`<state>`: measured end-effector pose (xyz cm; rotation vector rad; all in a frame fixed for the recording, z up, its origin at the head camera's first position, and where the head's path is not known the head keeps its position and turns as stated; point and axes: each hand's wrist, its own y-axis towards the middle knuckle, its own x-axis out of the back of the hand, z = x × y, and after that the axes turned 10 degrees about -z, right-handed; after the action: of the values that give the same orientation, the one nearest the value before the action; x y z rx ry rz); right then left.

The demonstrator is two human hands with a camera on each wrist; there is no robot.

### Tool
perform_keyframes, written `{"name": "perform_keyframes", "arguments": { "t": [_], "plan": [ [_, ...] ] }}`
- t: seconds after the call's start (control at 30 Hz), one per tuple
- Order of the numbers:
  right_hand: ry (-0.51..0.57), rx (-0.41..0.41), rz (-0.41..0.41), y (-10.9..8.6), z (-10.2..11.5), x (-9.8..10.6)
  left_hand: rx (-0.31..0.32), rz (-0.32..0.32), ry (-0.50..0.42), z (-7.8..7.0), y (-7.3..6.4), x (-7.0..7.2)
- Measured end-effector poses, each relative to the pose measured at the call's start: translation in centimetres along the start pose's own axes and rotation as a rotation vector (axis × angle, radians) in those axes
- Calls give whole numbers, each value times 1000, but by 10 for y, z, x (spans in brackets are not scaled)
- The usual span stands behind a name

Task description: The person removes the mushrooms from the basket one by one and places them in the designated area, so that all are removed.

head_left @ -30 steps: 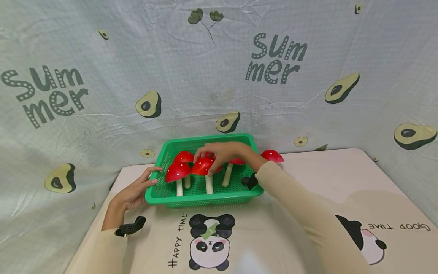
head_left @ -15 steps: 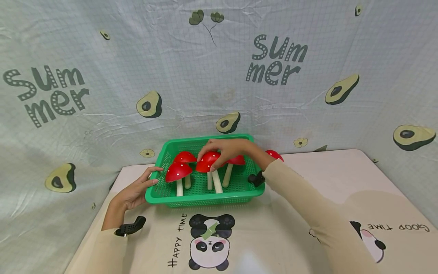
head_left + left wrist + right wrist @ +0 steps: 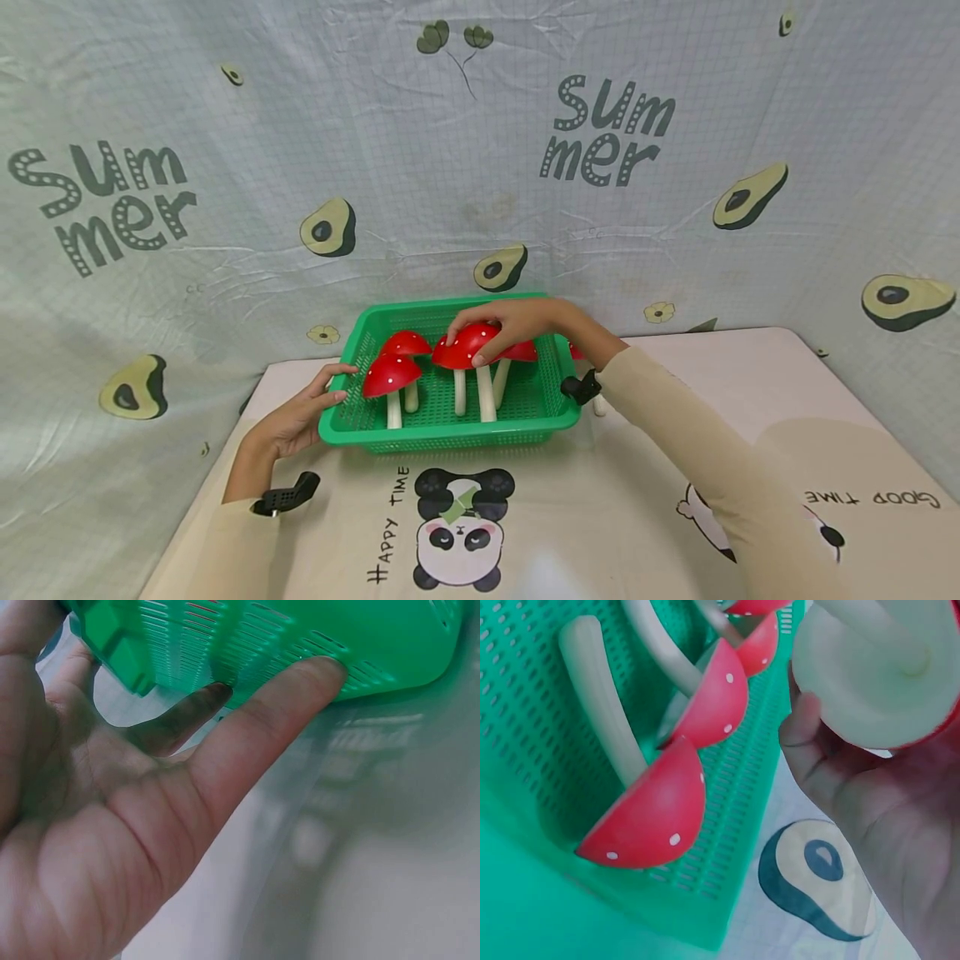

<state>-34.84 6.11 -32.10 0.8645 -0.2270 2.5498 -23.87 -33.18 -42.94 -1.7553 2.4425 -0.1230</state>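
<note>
My right hand grips the red, white-dotted cap of a toy mushroom over the green basket, its pale stem hanging downward. The right wrist view shows this mushroom's hollow white underside, with fingers around the cap's edge. Several similar mushrooms lie in the basket, among them a front-left one, one behind it and one at the right. My left hand touches the basket's left side with extended fingers. In the left wrist view, fingertips meet the slotted basket wall.
The green basket stands near the back of the table, close to a hanging printed cloth. Another mushroom lies outside the basket on the right, mostly hidden behind my right forearm. Panda prints mark the table cover.
My right hand has moved to the right with the held mushroom, uncovering more of the mushroom beside it. The left hand and the basket have stayed put.
</note>
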Motion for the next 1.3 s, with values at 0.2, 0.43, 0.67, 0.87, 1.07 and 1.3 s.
{"name": "perform_keyframes", "arguments": {
  "t": [0.2,0.43,0.67,0.87,1.07,1.3],
  "plan": [
    [-3,-3,-41,-8,2,5,3,-11,9,-1,0,-1],
    [-41,-6,-100,-14,7,8,0,-7,14,1,0,0],
    [-83,-2,-120,-19,10,11,-3,-7,14,0,-1,0],
    [-16,-21,-132,-22,11,11,-2,-5,21,0,-1,-1],
    [-24,-16,-135,-24,10,10,-2,-13,22,-1,-1,-1],
    [-63,25,-140,-25,4,7,14,-30,24,-2,-1,-2]
  ]
}}
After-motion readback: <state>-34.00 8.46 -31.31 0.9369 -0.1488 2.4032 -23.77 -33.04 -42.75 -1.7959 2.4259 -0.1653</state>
